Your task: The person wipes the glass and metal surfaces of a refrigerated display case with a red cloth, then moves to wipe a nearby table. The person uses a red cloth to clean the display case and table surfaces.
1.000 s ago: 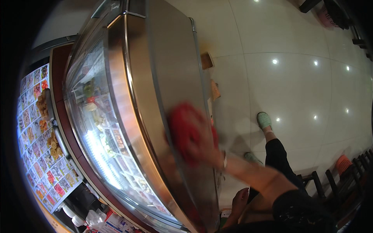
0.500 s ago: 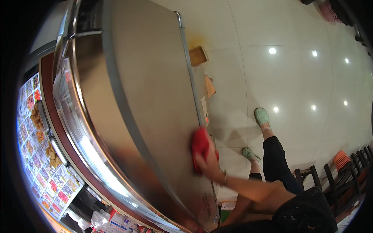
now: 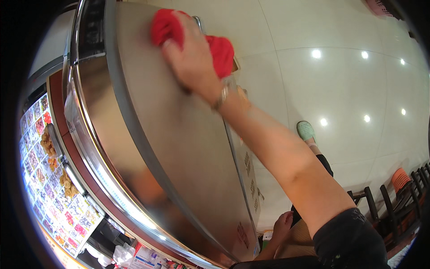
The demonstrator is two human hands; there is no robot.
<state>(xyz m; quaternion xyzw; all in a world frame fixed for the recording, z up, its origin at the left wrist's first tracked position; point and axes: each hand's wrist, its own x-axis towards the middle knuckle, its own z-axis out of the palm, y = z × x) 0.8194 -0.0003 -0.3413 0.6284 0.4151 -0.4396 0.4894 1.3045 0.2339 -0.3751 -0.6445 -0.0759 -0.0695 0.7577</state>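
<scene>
Stretched far up and to the left, my right hand (image 3: 195, 56) presses a bunched red cloth (image 3: 170, 28) onto the brushed steel panel (image 3: 179, 148) of a large metal cabinet. Part of the cloth hangs out past the fingers on the right, over the panel's edge. Both the hand and the cloth are blurred by motion. Low in the view, close to my body, my left hand (image 3: 282, 223) has its fingers loosely curled, with nothing seen in it.
A curved glass display case (image 3: 101, 166) with a lit strip runs along the left, beside a picture menu board (image 3: 56, 179). Cardboard boxes (image 3: 251, 175) stand along the panel's right side. Dark wooden chairs (image 3: 389, 215) and an orange basket (image 3: 400, 179) are at lower right on the tiled floor (image 3: 340, 85).
My right hand has swept the red cloth from the panel's lower right edge up to its far end. The left hand has come into clearer sight near my body.
</scene>
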